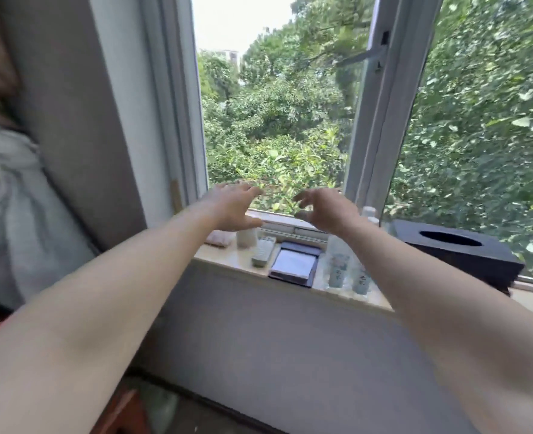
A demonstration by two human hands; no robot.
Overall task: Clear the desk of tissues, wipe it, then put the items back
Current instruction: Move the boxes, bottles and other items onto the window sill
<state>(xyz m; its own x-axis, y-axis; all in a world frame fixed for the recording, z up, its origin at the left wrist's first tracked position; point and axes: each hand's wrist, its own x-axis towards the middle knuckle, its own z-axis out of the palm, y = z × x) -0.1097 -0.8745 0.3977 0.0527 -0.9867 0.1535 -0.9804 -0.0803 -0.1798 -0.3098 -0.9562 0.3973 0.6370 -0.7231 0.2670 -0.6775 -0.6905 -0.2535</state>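
Two forearms [102,308] reach forward. The left hand [232,205] and right hand [324,211] hover empty, fingers loosely spread, above the sill [224,261], which holds one remote [263,252], one notepad [293,264], two bottles [337,270] and one tissue box [456,255], rightmost.

tissue box [456,255]: matt black | sill [224,256]: smooth, glossy stone

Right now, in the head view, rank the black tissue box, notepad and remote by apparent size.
1. black tissue box
2. notepad
3. remote
All lie at similar range, so the order holds.
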